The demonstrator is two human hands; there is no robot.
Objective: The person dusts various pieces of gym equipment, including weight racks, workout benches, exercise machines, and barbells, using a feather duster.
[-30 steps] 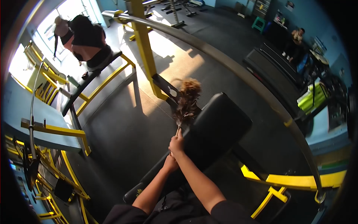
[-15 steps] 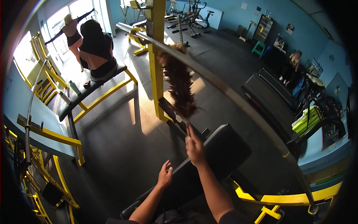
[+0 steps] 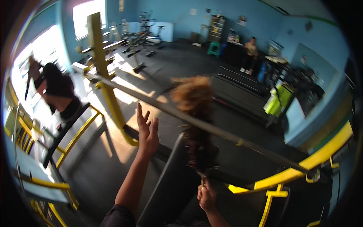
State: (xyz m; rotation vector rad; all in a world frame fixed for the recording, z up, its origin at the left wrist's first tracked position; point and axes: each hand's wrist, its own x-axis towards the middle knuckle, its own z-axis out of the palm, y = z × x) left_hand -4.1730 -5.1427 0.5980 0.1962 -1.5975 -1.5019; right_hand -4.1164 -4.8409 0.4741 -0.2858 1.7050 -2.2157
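My right hand [image 3: 207,195] is closed around the thin handle of a brown feather duster [image 3: 198,140]. The duster's fluffy head stands upright against the long metal barbell [image 3: 166,108], its top showing above the bar. With fingers spread, my left hand [image 3: 147,130] is raised just below the bar, holding nothing. Beneath both hands lies a black padded bench [image 3: 168,189]. Motion blurs the duster.
A yellow upright post [image 3: 101,56] supports the bar at left, a yellow frame [image 3: 310,164] at right. Two people are near another bench [image 3: 64,136] at left. A person [image 3: 250,53] sits by the far wall. A treadmill [image 3: 242,98] stands beyond the bar.
The view has turned to the right. My left hand has risen toward the bar, its fingers spreading. My right hand and the duster have moved lower in view.
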